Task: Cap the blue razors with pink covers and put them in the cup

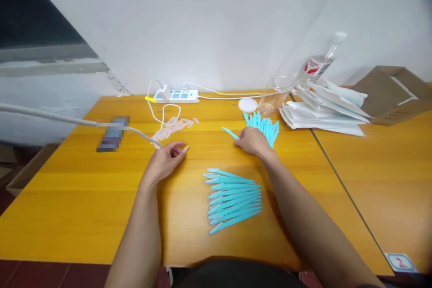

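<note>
My left hand is closed on a small pale cap held at its fingertips. A pile of similar pale caps lies just beyond it. My right hand grips a slim blue stick, whose tip points left. Behind and beside that hand, more blue sticks are heaped on the table. Nearer the body, several blue sticks lie side by side in a fanned stack, with pale caps over their left ends.
A white power strip with cables stands by the wall. Near it are a round lid, a clear jar, a bottle, white paper packets and a cardboard box. A blurred dark object lies left, beneath a cable.
</note>
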Demonstrator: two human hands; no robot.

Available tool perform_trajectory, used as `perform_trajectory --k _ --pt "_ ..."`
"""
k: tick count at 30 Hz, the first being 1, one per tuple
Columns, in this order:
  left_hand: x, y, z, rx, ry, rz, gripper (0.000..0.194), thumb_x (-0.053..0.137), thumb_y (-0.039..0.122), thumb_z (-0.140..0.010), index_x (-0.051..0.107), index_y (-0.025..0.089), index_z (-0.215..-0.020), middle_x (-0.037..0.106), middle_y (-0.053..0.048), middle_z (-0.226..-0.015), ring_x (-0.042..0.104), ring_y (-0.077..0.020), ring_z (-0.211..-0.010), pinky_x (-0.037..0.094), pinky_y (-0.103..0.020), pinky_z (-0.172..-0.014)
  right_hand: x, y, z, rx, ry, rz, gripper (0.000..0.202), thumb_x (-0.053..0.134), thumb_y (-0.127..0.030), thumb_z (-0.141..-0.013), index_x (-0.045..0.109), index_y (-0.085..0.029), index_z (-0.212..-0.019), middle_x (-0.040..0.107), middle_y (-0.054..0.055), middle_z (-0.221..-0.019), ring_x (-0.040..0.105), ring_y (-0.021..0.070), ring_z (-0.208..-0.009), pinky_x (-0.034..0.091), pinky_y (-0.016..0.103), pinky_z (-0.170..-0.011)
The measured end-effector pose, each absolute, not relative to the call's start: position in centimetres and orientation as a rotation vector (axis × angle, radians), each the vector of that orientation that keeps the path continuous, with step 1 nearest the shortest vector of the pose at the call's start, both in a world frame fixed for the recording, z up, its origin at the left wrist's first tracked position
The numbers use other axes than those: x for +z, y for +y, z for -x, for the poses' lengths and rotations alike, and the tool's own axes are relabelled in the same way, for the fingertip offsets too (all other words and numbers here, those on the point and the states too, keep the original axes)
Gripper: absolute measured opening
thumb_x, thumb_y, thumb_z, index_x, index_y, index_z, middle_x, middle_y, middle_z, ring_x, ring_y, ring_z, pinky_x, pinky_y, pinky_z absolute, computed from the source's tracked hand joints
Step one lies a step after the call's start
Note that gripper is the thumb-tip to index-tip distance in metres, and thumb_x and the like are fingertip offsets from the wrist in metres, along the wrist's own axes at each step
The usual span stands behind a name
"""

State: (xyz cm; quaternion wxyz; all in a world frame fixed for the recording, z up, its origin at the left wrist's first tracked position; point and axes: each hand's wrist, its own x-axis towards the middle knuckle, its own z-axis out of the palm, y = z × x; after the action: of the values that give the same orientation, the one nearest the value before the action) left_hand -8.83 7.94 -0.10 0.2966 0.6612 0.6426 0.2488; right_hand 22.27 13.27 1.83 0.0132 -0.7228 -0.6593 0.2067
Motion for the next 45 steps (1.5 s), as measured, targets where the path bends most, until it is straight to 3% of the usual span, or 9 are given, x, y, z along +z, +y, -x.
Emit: perform_trajectory --k 4,9,15,19,23,26,32,37,45 --pt "-0.2 7.7 6.3 0.767 1.418 -1.642 0.050 0.066 0.055 -0.087 0.073 0.016 -0.116 0.070 -0.005 -0.092 0.060 -0.0148 -0.077 0.047 -0.026 -0.071 1.5 12.2 -22.4 0.772 -2.091 2.051 0.011 0.065 -0.026 -0.077 0.073 -0.018 -0.077 0.077 0.010 -0.083 0.070 0.0217 -0.079 0.040 0.027 -0.062" --pt "-0.3 7.7 4.9 0.730 1.289 -1.479 0.057 0.070 0.053 -0.085 0.068 0.018 -0.130 0.067 -0.004 -0.091 0.055 -0.0120 -0.070 0.046 -0.025 -0.066 1.4 10.8 -23.6 0.869 -2.019 1.835 0.006 0.061 -0.022 -0.081 0.067 -0.021 -0.082 0.075 0.004 -0.085 0.066 0.0170 -0.077 0.038 0.024 -0.062" --pt "-0.8 7.8 4.6 0.794 1.256 -1.309 0.048 0.079 0.050 -0.078 0.070 0.016 -0.111 0.065 -0.001 -0.079 0.059 -0.0119 -0.068 0.050 -0.025 -0.067 0.5 9.3 -24.2 0.999 -1.914 1.711 0.003 0.056 -0.023 -0.086 0.058 -0.021 -0.086 0.069 0.002 -0.077 0.059 0.0144 -0.067 0.036 0.024 -0.058" --pt "-0.8 7.8 3.8 0.926 1.195 -1.126 0.044 0.083 0.047 -0.074 0.068 0.015 -0.100 0.067 -0.001 -0.072 0.062 -0.0125 -0.066 0.053 -0.026 -0.066 0.0 8.4 -23.7 1.257 -1.853 1.445 0.007 0.052 -0.025 -0.088 0.057 -0.021 -0.091 0.067 0.000 -0.079 0.056 0.0128 -0.067 0.038 0.023 -0.059" --pt "-1.1 7.9 3.5 0.965 1.205 -1.073 0.046 0.083 0.048 -0.073 0.074 0.014 -0.102 0.076 -0.007 -0.089 0.067 -0.0146 -0.074 0.056 -0.030 -0.077 -0.4 8.0 -23.9 1.447 -1.828 1.304 0.012 0.053 -0.028 -0.088 0.059 -0.019 -0.092 0.064 -0.002 -0.077 0.051 0.0112 -0.064 0.038 0.023 -0.058" --pt "-1.5 7.8 3.6 0.917 1.253 -1.186 0.051 0.083 0.049 -0.074 0.074 0.015 -0.112 0.077 -0.010 -0.103 0.070 -0.0180 -0.086 0.055 -0.032 -0.086 -0.5 8.0 -24.3 1.456 -1.851 1.286 0.014 0.055 -0.030 -0.087 0.060 -0.019 -0.092 0.062 -0.003 -0.074 0.048 0.0106 -0.061 0.037 0.023 -0.057" --pt "-1.3 7.7 3.8 0.878 1.417 -1.580 0.040 0.071 0.053 -0.085 0.079 0.018 -0.103 0.077 -0.008 -0.099 0.068 -0.0188 -0.085 0.053 -0.029 -0.078 -0.1 7.9 -24.5 1.341 -1.976 1.335 0.014 0.057 -0.032 -0.087 0.063 -0.020 -0.090 0.057 -0.005 -0.068 0.044 0.0103 -0.058 0.033 0.023 -0.055" --pt "-0.3 7.4 4.2 0.704 1.339 -1.564 0.042 0.064 0.053 -0.090 0.078 0.019 -0.110 0.076 -0.005 -0.087 0.065 -0.0158 -0.074 0.051 -0.025 -0.067 0.0 7.8 -24.6 1.341 -2.001 1.332 0.019 0.056 -0.035 -0.088 0.067 -0.018 -0.090 0.057 -0.004 -0.068 0.046 0.0109 -0.059 0.034 0.022 -0.056" --pt "0.1 7.0 2.8 0.653 1.290 -1.697 0.035 0.063 0.047 -0.091 0.079 0.017 -0.101 0.078 -0.005 -0.092 0.066 -0.0195 -0.079 0.049 -0.026 -0.069 0.7 7.7 -24.5 1.307 -2.075 1.319 0.026 0.053 -0.036 -0.091 0.072 -0.018 -0.091 0.066 -0.001 -0.076 0.053 0.0127 -0.065 0.038 0.023 -0.060"
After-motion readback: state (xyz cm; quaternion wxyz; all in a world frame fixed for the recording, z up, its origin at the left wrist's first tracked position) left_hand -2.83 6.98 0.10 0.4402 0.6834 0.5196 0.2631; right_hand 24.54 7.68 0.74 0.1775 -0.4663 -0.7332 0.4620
